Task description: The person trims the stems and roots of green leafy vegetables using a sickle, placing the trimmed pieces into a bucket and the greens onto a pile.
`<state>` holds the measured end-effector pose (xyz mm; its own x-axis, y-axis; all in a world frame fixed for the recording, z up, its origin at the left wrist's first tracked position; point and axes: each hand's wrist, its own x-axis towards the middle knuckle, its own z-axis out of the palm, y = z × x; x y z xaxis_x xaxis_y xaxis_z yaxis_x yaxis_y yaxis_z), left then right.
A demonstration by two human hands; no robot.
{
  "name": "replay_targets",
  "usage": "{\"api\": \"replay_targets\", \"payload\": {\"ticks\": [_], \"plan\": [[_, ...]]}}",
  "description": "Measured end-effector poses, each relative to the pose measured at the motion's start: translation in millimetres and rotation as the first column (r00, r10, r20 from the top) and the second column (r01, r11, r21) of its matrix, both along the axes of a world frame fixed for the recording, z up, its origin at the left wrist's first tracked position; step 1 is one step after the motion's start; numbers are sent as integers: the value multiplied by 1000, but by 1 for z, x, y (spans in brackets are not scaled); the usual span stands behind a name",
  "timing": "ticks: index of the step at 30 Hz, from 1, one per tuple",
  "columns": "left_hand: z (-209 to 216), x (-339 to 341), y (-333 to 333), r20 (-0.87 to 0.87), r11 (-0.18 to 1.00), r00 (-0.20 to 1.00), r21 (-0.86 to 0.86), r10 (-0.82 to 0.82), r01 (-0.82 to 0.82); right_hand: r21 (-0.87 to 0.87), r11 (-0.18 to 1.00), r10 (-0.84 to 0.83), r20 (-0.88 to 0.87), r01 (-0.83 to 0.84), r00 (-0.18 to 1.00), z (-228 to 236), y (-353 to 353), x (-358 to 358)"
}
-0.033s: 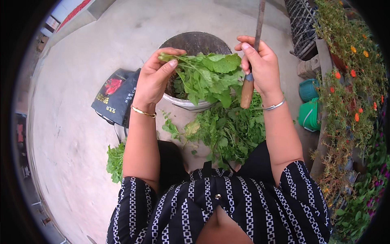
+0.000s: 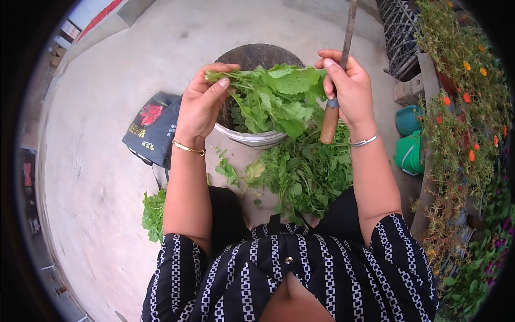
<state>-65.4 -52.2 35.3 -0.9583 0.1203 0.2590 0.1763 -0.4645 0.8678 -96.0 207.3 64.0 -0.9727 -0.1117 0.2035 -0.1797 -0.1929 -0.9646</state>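
Note:
My left hand [image 2: 201, 99] pinches the stems of a bunch of leafy greens [image 2: 276, 91] between thumb and fingers. The leaves stretch to the right above a round bucket [image 2: 256, 140]. In my right hand [image 2: 348, 88] is a wooden-handled tool [image 2: 330, 124] with a long, narrow, dark metal shaft or blade. It stands nearly upright, handle down, and its upper end runs out of view. The leaf tips reach close to my right fingers. Below the bucket, a heap of loose greens [image 2: 306, 174] lies on the ground in front of my knees.
A dark bag [image 2: 153, 129] with a red flower print lies left of the bucket. More greens [image 2: 154, 214] sit beside my left forearm. On the right are a teal pot [image 2: 407, 119], a green bucket [image 2: 409, 153], bricks [image 2: 409, 89] and a bed of flowering plants [image 2: 461, 107].
Both hands and the greens have shifted only slightly. The tool has moved a little to the right with my right hand, still held the same way.

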Motion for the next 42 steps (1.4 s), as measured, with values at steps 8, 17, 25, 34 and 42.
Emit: {"api": "replay_targets", "payload": {"ticks": [8,17,25,34,42], "plan": [[-12,-13,-5,114,945,950,-192,290,-265,131,989,61,20,-63,998,-3,-13,11],[-7,5,43,-39,858,977,-471,212,-205,389,921,61,-222,31,973,-25,-42,14],[-6,8,44,-374,459,897,-770,236,-443,407,912,50,-233,50,971,-29,-41,7],[3,6,22,-727,32,685,-684,54,-729,558,756,-69,-451,342,890,-25,-30,-1],[3,2,14,-584,269,699,-655,413,-706,297,942,-113,-161,157,981,-29,-36,-11]]}}
